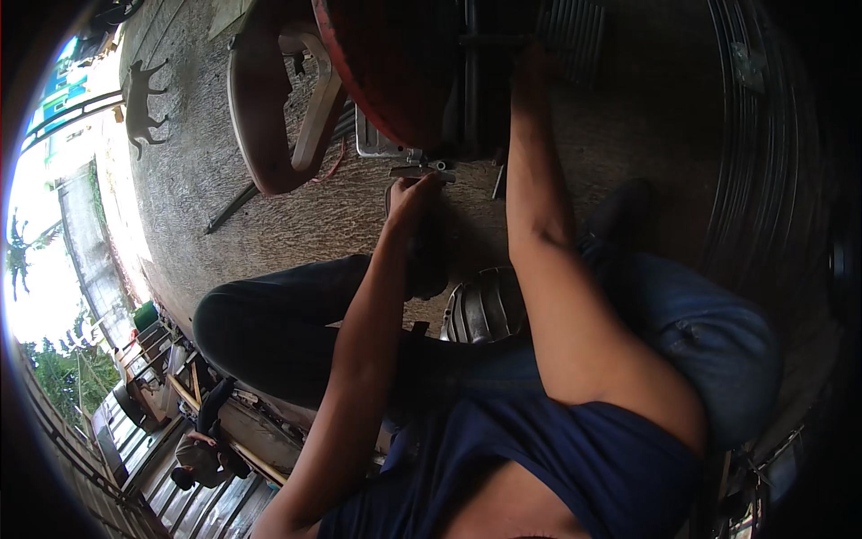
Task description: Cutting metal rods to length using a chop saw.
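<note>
In front of me stands a machine with a curved red guard (pixel 373 76) and a pale D-shaped handle (pixel 247 108); it looks like a cut-off saw. My left hand (pixel 411 193) is closed on a short grey metal piece (pixel 420 172) at the machine's near edge, beside a small round metal end (pixel 441 165). Farther forward and to the right, my right hand (pixel 532 67) reaches into shadow by a dark bar (pixel 494 39) on the machine. Its fingers are too dark to make out.
Thin metal rods (pixel 750 135) lie along the right, and a ribbed metal stack (pixel 575 40) at the far right of the machine. A rounded ribbed metal object (pixel 485 305) sits between my legs. A dog (pixel 144 103) stands far left; a person (pixel 202 458) is at lower left.
</note>
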Tool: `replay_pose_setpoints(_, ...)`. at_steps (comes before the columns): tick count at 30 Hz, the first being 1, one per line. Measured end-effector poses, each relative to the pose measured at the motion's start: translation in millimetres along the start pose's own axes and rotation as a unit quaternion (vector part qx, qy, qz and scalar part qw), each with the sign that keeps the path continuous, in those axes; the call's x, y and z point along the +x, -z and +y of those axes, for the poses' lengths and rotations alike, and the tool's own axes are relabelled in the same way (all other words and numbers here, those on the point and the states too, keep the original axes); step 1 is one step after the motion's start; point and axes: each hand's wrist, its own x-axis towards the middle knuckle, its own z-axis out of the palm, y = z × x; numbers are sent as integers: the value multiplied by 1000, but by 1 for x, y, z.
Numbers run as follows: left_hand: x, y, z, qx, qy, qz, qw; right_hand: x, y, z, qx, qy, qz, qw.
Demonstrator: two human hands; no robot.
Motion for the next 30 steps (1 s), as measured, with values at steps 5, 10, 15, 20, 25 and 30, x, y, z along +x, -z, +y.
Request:
replay_pose_setpoints(5, -1, 6, 11, 39, 59, -68, 995, -6, 3, -6, 5, -2, 3, 1000)
replay_pose_setpoints(10, -5, -4, 6, 101, -20, 12, 995, -1, 2, 1, 0, -1, -2, 1000)
replay_pose_setpoints(15, -1, -2, 5, 121, 4, 40, 992, 10, 1, 6, 6, 0, 3, 1000)
replay_pose_setpoints(20, 6, 4, 7, 42, -15, -28, 999, 12, 3, 4, -63, 0, -8, 998)
replay_pose_setpoints(25, 5, 11, 27, 90, -97, 70, 989, 8, 3, 6, -42, -9, 17, 999)
replay_pose_setpoints(30, 11, 15, 63, 478, -101, 17, 872, 9, 2, 5, -42, -20, 21, 999)
